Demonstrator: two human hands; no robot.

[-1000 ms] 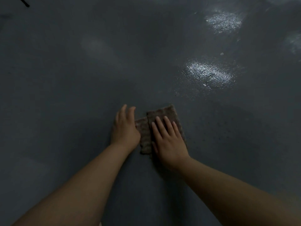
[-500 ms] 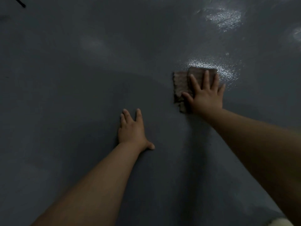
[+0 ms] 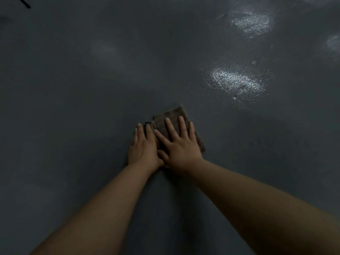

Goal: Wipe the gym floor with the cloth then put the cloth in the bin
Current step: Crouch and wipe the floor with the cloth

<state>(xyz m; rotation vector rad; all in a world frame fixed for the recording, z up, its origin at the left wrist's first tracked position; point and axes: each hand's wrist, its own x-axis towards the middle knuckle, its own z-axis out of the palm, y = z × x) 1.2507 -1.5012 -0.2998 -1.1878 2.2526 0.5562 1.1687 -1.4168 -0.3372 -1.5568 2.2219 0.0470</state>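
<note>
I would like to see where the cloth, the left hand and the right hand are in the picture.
cloth [image 3: 173,115]: head view, on the far part not covered by fingers.
left hand [image 3: 143,150]: head view, on the back of the hand.
right hand [image 3: 181,149]: head view, on the back of the hand.

The dark grey floor [image 3: 77,111] lay dim, with bright glossy light patches [image 3: 237,81] toward one and two o'clock.
</note>
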